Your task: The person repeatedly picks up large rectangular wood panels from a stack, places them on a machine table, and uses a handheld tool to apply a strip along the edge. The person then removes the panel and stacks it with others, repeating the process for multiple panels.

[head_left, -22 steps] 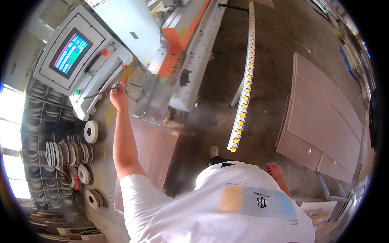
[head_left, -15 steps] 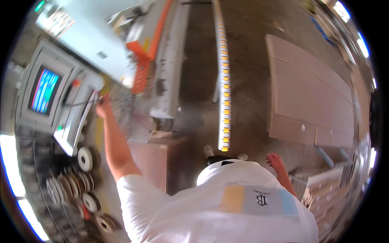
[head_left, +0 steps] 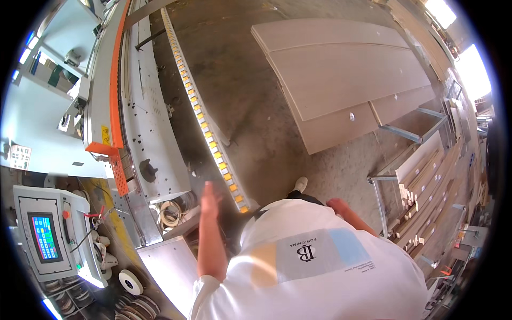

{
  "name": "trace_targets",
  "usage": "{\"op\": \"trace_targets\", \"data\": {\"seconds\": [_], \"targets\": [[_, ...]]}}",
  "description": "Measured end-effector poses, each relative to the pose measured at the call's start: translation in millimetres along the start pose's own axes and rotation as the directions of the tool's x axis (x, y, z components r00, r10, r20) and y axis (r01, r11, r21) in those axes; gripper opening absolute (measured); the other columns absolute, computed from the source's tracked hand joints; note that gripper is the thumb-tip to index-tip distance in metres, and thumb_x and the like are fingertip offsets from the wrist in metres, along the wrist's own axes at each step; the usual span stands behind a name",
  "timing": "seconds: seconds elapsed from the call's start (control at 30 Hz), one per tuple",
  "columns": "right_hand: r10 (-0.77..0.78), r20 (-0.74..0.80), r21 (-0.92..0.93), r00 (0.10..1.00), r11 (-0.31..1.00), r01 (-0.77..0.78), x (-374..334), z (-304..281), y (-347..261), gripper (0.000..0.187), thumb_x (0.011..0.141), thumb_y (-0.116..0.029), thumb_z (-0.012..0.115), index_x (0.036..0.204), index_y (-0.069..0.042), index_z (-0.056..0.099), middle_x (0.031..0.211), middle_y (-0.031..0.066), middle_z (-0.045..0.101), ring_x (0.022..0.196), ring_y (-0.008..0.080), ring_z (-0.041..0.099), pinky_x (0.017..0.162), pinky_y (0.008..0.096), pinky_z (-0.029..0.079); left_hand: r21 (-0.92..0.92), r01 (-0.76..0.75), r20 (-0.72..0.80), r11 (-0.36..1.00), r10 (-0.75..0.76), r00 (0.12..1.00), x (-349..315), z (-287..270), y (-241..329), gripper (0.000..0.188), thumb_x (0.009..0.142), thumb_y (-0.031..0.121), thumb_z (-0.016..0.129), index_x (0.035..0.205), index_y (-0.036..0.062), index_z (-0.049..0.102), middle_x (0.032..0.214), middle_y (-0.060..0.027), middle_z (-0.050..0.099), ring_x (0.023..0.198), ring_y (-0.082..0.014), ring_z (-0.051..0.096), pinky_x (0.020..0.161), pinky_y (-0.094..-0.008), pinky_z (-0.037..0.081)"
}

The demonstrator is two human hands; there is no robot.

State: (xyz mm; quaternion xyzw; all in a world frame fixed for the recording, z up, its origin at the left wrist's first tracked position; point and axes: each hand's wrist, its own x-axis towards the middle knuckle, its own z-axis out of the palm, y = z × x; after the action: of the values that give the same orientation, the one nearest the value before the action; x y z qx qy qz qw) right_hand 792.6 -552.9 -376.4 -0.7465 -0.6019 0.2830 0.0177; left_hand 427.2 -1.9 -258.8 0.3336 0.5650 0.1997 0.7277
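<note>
My left hand [head_left: 209,200] hangs in the air beside the near end of the long machine bed [head_left: 154,144]. Its fingers point forward, stretched out, and nothing shows in them. At my right side, my right hand [head_left: 337,205] is low by the waist; it is smeared and partly covered by my shirt, so its fingers are unclear. Left of me stands a control panel [head_left: 50,234] with a lit screen [head_left: 44,236]. A red-handled tool [head_left: 96,214] lies at the panel's edge. Nearest my left hand are a tan coil [head_left: 169,213] and a roller rail [head_left: 216,151] with yellow rollers.
A stack of large brown boards [head_left: 346,74] lies front right. Beyond my right hand, a metal rack [head_left: 380,200] stands by piled wooden strips [head_left: 426,197]. Orange guard [head_left: 114,90] runs along the machine. Edging rolls [head_left: 130,282] sit lower left, near a box-like surface [head_left: 170,269].
My left hand has left the control panel's edge and come back toward my body. My view has turned right, and my right hand has drawn in closer to my waist.
</note>
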Motion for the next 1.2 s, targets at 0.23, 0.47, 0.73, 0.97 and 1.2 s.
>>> {"op": "trace_targets", "data": {"seconds": [0.23, 0.47, 0.73, 0.97, 1.2], "targets": [[0.613, 0.294, 0.842, 0.733, 0.197, -0.502, 63.6, -82.7, 48.9, 0.031, 0.096, -0.034, 0.063, 0.107, -0.007, 0.072, 0.091, 0.0077, 0.073, 0.079, 0.0188, 0.068, 0.068, 0.0374, 0.057, 0.005, 0.131, -0.163, 0.991, -0.128, 0.978, 5.8, 66.4, -40.6, 0.090, 0.095, 0.079, 0.039, 0.158, 0.0153, 0.037, 0.157, -0.0131, 0.042, 0.140, -0.0342, 0.043, 0.112, -0.0555, 0.036], [0.638, 0.367, 0.836, 0.676, 0.092, -0.541, -10.9, -115.4, 148.4, 0.033, 0.097, -0.036, 0.061, 0.112, -0.007, 0.067, 0.099, 0.0073, 0.071, 0.079, 0.0206, 0.067, 0.068, 0.0386, 0.055, 0.005, 0.140, -0.202, 0.990, -0.136, 0.970, -4.4, 113.0, -44.1, 0.086, 0.098, 0.075, 0.040, 0.159, 0.0146, 0.034, 0.159, -0.0121, 0.040, 0.140, -0.0331, 0.044, 0.112, -0.0521, 0.038], [0.641, 0.610, 0.745, 0.465, -0.267, -0.611, -58.4, -98.7, 234.5, 0.031, 0.095, -0.036, 0.062, 0.108, -0.008, 0.066, 0.100, 0.0068, 0.071, 0.079, 0.0196, 0.066, 0.070, 0.0413, 0.055, 0.043, 0.225, -0.347, 0.973, -0.196, 0.917, 0.1, 156.1, -60.1, 0.086, 0.093, 0.081, 0.041, 0.156, 0.0223, 0.041, 0.158, -0.0055, 0.043, 0.137, -0.0319, 0.047, 0.110, -0.0600, 0.036], [0.682, 0.488, 0.828, 0.545, -0.163, -0.537, -2.6, -118.6, 217.7, 0.034, 0.094, -0.035, 0.063, 0.111, -0.006, 0.069, 0.104, 0.0088, 0.073, 0.083, 0.0218, 0.070, 0.070, 0.0392, 0.056, -0.025, 0.314, -0.209, 0.949, -0.312, 0.927, -3.0, 192.9, -59.7, 0.094, 0.091, 0.083, 0.041, 0.158, 0.0170, 0.036, 0.156, -0.0087, 0.044, 0.134, -0.0351, 0.049, 0.105, -0.0590, 0.041], [0.600, 0.520, 0.808, 0.608, -0.116, -0.578, 87.4, -156.8, 210.0, 0.033, 0.096, -0.036, 0.061, 0.108, -0.006, 0.070, 0.098, 0.0083, 0.074, 0.077, 0.0199, 0.068, 0.064, 0.0359, 0.055, 0.299, 0.302, 0.025, 0.905, -0.324, 0.946, 4.8, 135.5, -69.4, 0.080, 0.100, 0.074, 0.036, 0.149, 0.0110, 0.044, 0.138, -0.0085, 0.057, 0.123, -0.0305, 0.057, 0.100, -0.0504, 0.048]]}}
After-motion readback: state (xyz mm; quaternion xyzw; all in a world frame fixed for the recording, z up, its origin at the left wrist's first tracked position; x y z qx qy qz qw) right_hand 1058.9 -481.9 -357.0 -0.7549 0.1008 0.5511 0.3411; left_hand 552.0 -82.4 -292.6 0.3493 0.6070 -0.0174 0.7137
